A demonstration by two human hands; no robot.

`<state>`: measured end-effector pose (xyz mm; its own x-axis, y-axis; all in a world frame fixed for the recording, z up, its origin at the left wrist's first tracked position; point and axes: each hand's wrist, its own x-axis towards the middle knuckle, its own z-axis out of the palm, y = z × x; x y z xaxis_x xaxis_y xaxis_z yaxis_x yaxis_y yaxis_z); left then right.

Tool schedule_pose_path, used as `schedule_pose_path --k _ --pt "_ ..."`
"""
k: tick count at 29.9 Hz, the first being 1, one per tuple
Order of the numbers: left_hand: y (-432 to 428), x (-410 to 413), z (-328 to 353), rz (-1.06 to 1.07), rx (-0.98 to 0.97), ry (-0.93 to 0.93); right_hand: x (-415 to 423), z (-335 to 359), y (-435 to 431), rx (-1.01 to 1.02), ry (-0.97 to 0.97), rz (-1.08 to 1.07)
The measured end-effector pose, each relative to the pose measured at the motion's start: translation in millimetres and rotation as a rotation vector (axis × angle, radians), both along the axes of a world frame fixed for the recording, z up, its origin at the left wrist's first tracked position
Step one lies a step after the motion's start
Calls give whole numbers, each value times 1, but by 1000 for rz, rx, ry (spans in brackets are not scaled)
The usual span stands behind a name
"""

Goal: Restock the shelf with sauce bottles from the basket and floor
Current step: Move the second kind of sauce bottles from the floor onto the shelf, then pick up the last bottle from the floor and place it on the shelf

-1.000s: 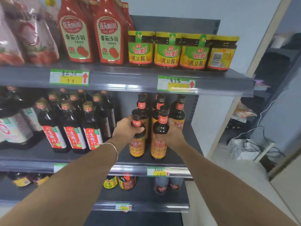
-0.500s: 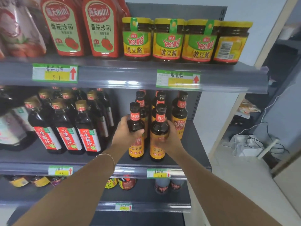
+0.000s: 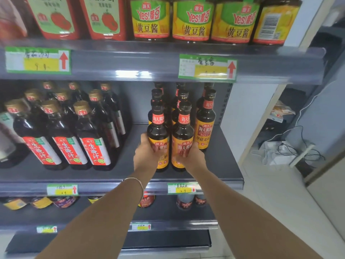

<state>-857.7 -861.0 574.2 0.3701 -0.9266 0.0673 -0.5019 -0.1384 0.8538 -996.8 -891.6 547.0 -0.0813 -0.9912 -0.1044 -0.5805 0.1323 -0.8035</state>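
The two soy sauce bottles, the left bottle (image 3: 158, 128) and the right bottle (image 3: 183, 131), stand upright side by side near the front of the middle shelf (image 3: 224, 165), directly ahead of the rows of matching bottles (image 3: 205, 126) at its right end. The left hand (image 3: 146, 156) wraps round the label of the left bottle, and the right hand (image 3: 193, 158) curls round the right one from its outer side. A second ago both hands sat higher, up by the shoulders of the bottles; now they grip lower, on the labels, and the bottles look settled on the shelf and tucked against the row behind. I judge this pair is as good as placed, with only the release left (motion blur hides whether the bases rest fully flat). Further left on the same shelf stand gold-capped bottles (image 3: 89, 139) with red labels, well apart from the pair. Above the middle shelf sit yellow bean paste jars (image 3: 192, 21) and red ketchup bottles (image 3: 104, 17); below it, small dark jars (image 3: 147, 200) show under the price tag (image 3: 183, 188). To the right of the shelf lies pale floor (image 3: 280, 202) and a tangle of cables (image 3: 291, 152). No basket is in view, so I cannot tell how much stock remains.
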Motion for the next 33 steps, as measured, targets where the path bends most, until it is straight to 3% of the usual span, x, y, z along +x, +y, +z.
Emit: schedule_pose_path --k 14,18,24,28,33 --pt "5 2 -5 -15 -10 40 -9 -6 10 26 -11 12" --pt "20 -15 -8 133 -137 -145 -39 -7 22 -56 118 -31" --pt "46 -67 -21 -208 -260 -269 -87 -7 50 -184 235 -56" --pt "64 -122 -45 -278 -159 -241 -142 -23 86 -239 247 -29" --pt "93 -202 -105 -298 -8 -228 -250 -80 135 -96 340 -60"
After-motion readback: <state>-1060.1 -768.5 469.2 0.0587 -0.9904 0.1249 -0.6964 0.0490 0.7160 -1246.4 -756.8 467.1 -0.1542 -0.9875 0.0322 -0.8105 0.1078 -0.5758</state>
